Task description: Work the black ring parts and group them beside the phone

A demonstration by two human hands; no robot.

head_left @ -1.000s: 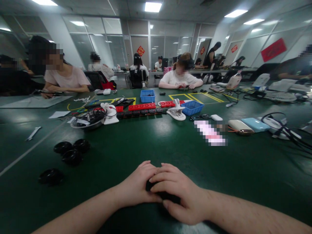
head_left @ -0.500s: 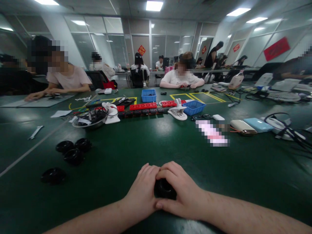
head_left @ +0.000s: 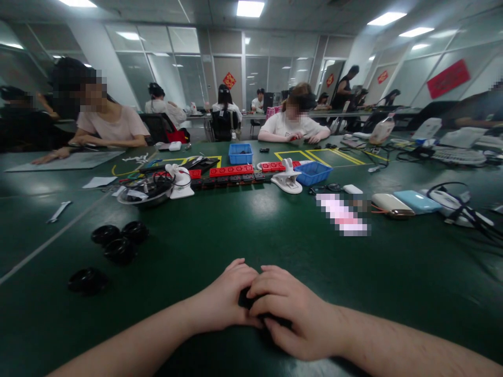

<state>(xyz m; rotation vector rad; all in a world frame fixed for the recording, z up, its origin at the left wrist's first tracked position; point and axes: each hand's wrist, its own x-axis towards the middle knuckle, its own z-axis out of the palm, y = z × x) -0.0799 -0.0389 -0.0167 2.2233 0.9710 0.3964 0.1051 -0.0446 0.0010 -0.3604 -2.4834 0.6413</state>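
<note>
- From the head view, my left hand (head_left: 231,296) is curled, fingers and thumb bent around a black piece (head_left: 244,299).
- My right hand (head_left: 296,311) is closed over the same piece from the other side, its fingertips meeting my left hand; most of the piece is hidden between my two hands, so I cannot tell its full shape.
- Both hands are low over the green counter (head_left: 220,235), right in front of me.
- Well to the left of my left hand, three black rings (head_left: 120,250) sit close together, with a fourth ring (head_left: 87,281) just apart from them, nearer me.
- Beyond those rings, further left, lies a wrench (head_left: 59,212).
- Ahead of my left hand, well apart, a metal bowl (head_left: 157,200) holds dark bits beside a white stand (head_left: 181,188).
- Straight ahead of my hands runs a row of red blocks (head_left: 231,171), with a white clip (head_left: 288,183) at its right and a blue bin (head_left: 314,174) just beside that.
- Ahead and to the right of my right hand are a cream case (head_left: 393,204) and a light blue case (head_left: 417,201), side by side.
- Across the counter, beyond my hands, sits a person in a white shirt (head_left: 293,127).
</note>
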